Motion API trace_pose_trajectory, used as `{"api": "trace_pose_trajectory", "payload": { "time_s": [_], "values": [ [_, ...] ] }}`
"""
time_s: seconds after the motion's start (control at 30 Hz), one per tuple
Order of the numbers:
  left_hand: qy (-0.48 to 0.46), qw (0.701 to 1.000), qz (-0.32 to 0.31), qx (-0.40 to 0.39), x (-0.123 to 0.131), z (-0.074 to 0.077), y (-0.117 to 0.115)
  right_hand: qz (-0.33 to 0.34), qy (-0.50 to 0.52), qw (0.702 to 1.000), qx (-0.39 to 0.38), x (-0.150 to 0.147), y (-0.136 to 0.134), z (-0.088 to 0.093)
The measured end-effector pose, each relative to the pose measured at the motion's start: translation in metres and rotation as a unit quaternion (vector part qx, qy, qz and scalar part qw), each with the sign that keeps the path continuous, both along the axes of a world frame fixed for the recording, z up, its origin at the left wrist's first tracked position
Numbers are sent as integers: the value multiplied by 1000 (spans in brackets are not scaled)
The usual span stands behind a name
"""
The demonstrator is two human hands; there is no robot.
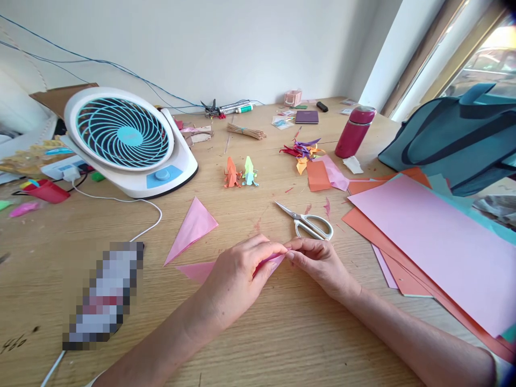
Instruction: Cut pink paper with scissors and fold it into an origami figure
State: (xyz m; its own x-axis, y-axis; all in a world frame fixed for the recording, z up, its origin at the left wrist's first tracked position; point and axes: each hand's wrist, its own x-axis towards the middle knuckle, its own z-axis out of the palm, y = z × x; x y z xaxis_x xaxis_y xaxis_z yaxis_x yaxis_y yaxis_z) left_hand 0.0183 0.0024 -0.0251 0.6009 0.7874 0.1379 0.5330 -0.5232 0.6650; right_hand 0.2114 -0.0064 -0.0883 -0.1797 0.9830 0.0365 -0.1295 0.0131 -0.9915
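Between my two hands is a folded piece of pink paper (pixel 196 271), low over the wooden table. My left hand (pixel 244 269) grips it, fingers and thumb closed on the paper and hiding much of it. At its right end, my right hand (pixel 318 260) pinches the paper's tip, close against the left fingertips. A second pink paper triangle (pixel 192 228) lies flat beyond my left hand. Scissors (pixel 308 221) with white handles rest just past my right hand, blades pointing up and left.
A white fan (pixel 129 142) stands at the back left, its cable crossing the table (pixel 258 344). Two origami figures (pixel 241 173) stand mid-table. Coloured sheets (pixel 439 247) pile up at right, near a maroon bottle (pixel 355 131) and a teal bag (pixel 447 134). A pixelated object (pixel 105 295) lies left.
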Motion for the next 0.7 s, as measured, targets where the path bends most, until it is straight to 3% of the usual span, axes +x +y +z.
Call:
{"api": "trace_pose_trajectory", "payload": {
  "time_s": [0.27, 0.6, 0.7],
  "values": [
    [102, 992, -27, 72, -6, 10, 2, -19, -15, 1000, 14, 11, 8, 5],
    [143, 985, -85, 41, -13, 23, 3, 134, -81, 988, 14, 16, 6, 4],
    [142, 987, -76, 19, -14, 25, 3, 124, -94, 986, 66, 17, 3, 4]
  ]
}}
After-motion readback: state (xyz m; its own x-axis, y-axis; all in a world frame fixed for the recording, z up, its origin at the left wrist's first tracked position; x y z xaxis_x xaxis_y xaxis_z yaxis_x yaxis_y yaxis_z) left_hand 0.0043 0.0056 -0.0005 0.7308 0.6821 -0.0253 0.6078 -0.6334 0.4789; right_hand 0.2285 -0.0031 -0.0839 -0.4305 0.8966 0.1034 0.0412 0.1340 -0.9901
